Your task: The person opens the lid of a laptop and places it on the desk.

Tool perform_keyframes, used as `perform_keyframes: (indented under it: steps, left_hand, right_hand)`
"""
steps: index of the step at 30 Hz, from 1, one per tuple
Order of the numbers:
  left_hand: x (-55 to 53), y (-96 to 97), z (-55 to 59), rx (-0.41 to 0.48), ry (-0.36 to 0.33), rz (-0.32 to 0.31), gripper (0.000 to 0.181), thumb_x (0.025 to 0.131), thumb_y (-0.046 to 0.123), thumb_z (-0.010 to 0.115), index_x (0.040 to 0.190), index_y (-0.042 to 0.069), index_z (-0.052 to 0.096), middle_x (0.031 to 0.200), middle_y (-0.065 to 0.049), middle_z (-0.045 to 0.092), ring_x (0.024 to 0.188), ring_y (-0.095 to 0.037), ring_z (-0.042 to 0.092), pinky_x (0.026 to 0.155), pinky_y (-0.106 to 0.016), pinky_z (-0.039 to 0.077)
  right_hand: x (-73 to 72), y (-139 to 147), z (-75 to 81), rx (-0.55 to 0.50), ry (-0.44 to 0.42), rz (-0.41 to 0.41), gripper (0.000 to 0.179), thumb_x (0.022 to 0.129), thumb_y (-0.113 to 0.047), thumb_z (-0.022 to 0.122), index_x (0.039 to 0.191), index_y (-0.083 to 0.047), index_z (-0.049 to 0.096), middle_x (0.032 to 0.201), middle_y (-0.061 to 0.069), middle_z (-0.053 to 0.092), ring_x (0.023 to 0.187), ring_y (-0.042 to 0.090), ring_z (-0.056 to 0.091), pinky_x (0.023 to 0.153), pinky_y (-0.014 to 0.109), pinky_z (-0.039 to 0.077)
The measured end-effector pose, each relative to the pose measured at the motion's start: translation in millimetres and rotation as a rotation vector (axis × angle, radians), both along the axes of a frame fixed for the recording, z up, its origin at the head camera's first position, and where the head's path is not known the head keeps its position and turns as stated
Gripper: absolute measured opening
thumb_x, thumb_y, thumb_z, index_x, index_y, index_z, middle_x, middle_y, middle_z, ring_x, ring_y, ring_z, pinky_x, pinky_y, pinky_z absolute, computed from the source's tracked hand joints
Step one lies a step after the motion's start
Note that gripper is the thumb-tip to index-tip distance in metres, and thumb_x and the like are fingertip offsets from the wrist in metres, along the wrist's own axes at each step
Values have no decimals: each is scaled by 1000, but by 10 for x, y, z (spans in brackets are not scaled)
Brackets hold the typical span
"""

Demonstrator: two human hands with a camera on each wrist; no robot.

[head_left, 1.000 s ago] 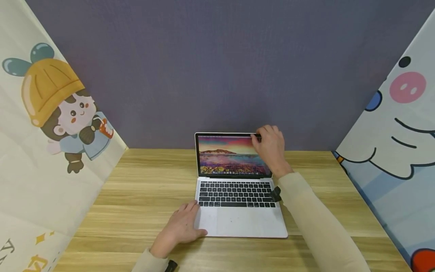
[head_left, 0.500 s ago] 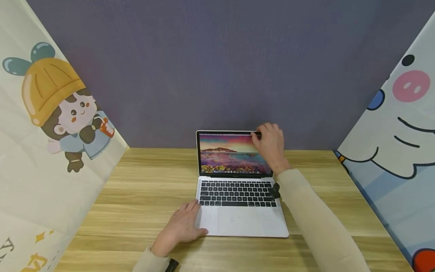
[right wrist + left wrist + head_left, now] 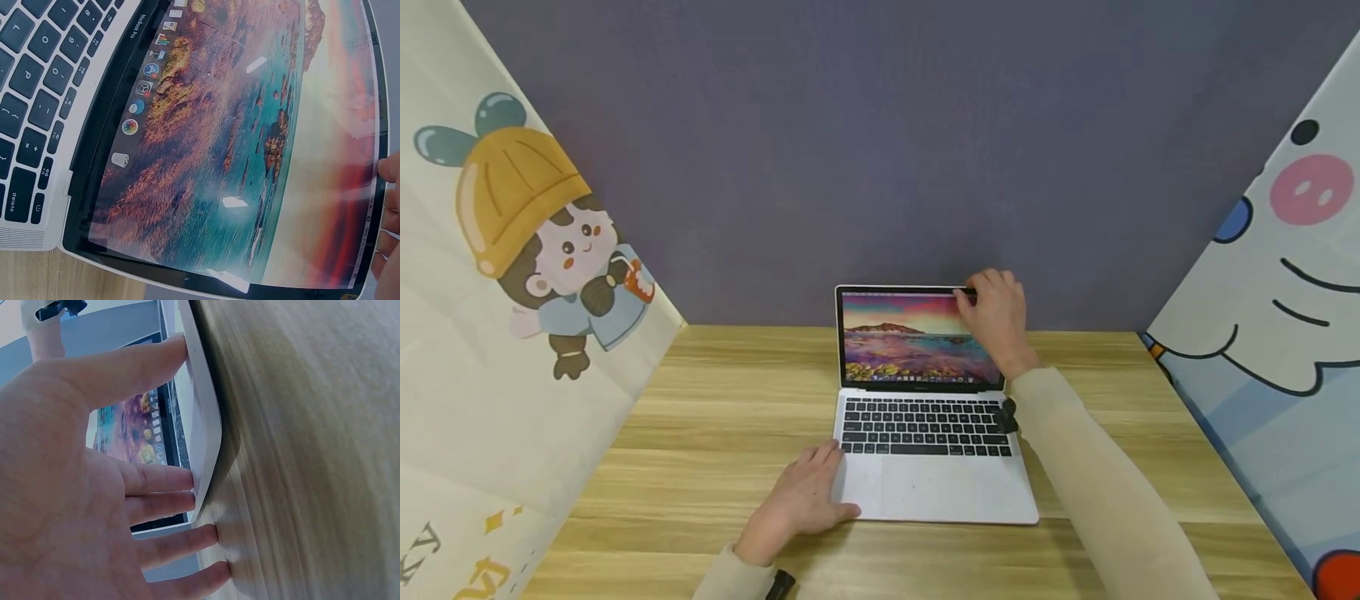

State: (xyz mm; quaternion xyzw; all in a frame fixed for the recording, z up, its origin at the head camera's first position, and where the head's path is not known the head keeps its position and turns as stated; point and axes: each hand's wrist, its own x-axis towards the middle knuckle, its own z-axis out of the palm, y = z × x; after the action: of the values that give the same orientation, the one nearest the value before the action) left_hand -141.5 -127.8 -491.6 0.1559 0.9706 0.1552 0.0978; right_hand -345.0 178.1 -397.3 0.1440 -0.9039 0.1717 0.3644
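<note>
A laptop with a silver body and black keys stands unfolded on the table, its lit screen showing a colourful coastal landscape. My left hand rests against the front left of the base, thumb on the front edge. In the left wrist view its fingers are extended, two of them at the laptop's side edge. My right hand pinches the lid's top edge near the right corner, thumb in front, the other fingers behind. The right wrist view shows those fingers at the edge, partly cut off.
The wood-grain table ends at a dark grey-blue wall. A cartoon-printed panel stands on the left, another printed panel on the right. Small black devices are strapped at the sleeves.
The lid has swung back slightly, its top edge rising a little in the head view, with my right hand still on it. My left hand stays at the base. The camera view shifts slightly.
</note>
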Motion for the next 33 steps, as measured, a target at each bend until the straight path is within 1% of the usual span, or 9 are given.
perform_keyframes:
  steps: [7, 14, 21, 33]
  left_hand:
    - [16, -5, -8, 6, -6, 1, 96, 79, 55, 78, 147, -4, 46, 156, -24, 40, 137, -47, 41, 108, -65, 39]
    - [10, -4, 5, 16, 0, 8, 95, 78, 54, 79, 146, -3, 47, 155, -23, 41, 136, -46, 42, 107, -66, 40]
    - [11, -11, 22, 14, 0, 9, 95, 78, 53, 80, 146, -3, 46, 155, -23, 41, 137, -47, 42, 108, -66, 39]
    - [21, -22, -4, 14, 14, -7, 93, 78, 55, 80, 145, -2, 49, 154, -22, 43, 136, -47, 43, 106, -66, 41]
  right_hand:
    - [-36, -23, 12, 0, -61, -17, 31, 97, -31, 70, 102, -1, 72, 105, 16, 69, 99, 37, 56, 86, 53, 47]
    - [-43, -34, 28, -6, -43, -23, 30, 96, -30, 71, 101, 0, 72, 104, 16, 69, 98, 37, 56, 85, 53, 47]
    - [-74, -50, 24, -8, -47, -28, 30, 96, -30, 71, 99, 0, 72, 103, 16, 69, 98, 36, 56, 85, 52, 47]
    - [-70, -55, 4, -9, -97, -56, 30, 97, -31, 70, 102, -1, 72, 105, 15, 68, 101, 36, 55, 87, 52, 46]
